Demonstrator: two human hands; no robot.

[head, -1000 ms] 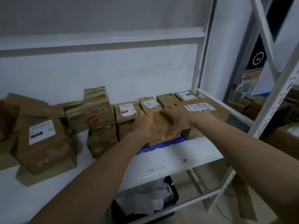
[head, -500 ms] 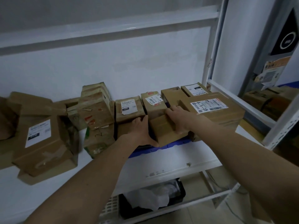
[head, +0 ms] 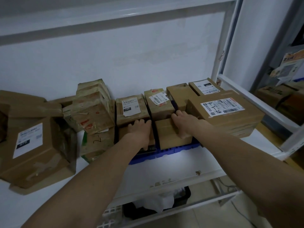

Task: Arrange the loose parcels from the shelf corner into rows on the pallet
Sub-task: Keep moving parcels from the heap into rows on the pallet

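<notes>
At the far left of the frame a large brown cardboard box with a white label lies tilted on the white metal shelf. Right of it stands a stack of tape-wrapped, scuffed cardboard parcels. In the middle, the left hand lies on a low brown parcel, fingers curled over its far edge, thumb down its near side. Just beside it, the right hand grips a small plain brown cardboard parcel, fingers hooked over its back edge and thumb on its top. Both parcels sit on a blue plastic pallet on the shelf, in front of a row of labelled parcels. At the right, a wide flat brown box marked 4-3-24 touches the right forearm.
</notes>
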